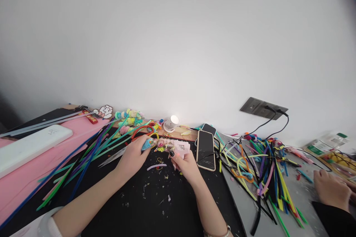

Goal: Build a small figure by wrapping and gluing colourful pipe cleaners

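My left hand (136,155) is closed around a small coiled pipe-cleaner piece (147,143) with blue bands. My right hand (187,164) grips a pale pink hot glue gun (182,147), its fingers wrapped round the handle. The gun's front end, grubby and crusted with bits, points left toward the blue coil; I cannot tell whether they touch. Below the hands, a short lilac pipe cleaner (156,166) lies on the black mat (150,207). Beside my left hand are scissors (113,156), partly hidden by it.
A paper cup (171,123) stands by the wall. Right of my hands lies a phone (205,150), then a heap of pipe cleaners (274,177) and black cables. More pipe cleaners (91,159) and a white box (36,148) lie left. Another person's hand (332,189) is far right.
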`<state>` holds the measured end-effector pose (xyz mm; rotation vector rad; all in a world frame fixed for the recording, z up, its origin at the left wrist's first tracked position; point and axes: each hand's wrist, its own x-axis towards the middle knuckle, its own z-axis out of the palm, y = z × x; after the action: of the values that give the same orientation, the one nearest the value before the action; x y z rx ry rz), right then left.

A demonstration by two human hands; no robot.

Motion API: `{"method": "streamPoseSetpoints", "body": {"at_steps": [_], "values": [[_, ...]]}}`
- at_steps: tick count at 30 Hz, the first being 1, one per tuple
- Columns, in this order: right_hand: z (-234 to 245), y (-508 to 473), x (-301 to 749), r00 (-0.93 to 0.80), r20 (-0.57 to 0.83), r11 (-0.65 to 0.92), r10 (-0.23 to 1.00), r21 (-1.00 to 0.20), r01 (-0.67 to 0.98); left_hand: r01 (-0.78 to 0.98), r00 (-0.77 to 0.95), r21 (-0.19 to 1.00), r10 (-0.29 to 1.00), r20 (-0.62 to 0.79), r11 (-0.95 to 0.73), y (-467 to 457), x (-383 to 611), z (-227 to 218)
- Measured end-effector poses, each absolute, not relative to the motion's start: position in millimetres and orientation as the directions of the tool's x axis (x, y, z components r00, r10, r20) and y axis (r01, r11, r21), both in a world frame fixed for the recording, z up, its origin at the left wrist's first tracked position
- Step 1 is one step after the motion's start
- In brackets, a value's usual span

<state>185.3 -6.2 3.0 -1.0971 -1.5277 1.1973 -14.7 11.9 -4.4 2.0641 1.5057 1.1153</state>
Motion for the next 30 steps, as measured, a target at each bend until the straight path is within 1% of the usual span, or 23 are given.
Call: {"method": "streamPoseSetpoints", "body": {"at_steps": [6, 11, 16, 21, 25, 30], "values": [[1.5, -5.7, 186.9, -0.215, 0.115, 0.149, 0.970, -0.977, 0.150, 0.624, 0.113, 0.688, 0.914, 0.389, -0.370, 10.5, -15.3, -2.9], [0.0, -7.0, 187.3, -0.234, 0.129, 0.165, 0.964, -0.976, 0.142, 0.633, 0.107, 0.685, 0.917, 0.385, -0.361, 10.4, -16.4, -1.9], [1.6, -7.8, 185.7, -0.229, 0.135, 0.168, 0.964, -0.977, 0.133, 0.654, 0.143, 0.652, 0.909, 0.390, -0.383, 12.0, -16.5, -4.1], [-0.9, -6.3, 188.1, -0.220, 0.138, 0.175, 0.966, -0.971, 0.160, 0.676, 0.179, 0.612, 0.897, 0.404, -0.410, 12.5, -16.7, -6.8], [-2.1, -5.3, 190.4, -0.205, 0.118, 0.158, 0.972, -0.970, 0.187, 0.677, 0.157, 0.612, 0.893, 0.422, -0.408, 13.6, -16.6, -6.9], [-0.7, -5.7, 188.8, -0.230, 0.141, 0.185, 0.963, -0.966, 0.182, 0.671, 0.134, 0.628, 0.897, 0.421, -0.395, 13.4, -16.6, -4.8]]}}
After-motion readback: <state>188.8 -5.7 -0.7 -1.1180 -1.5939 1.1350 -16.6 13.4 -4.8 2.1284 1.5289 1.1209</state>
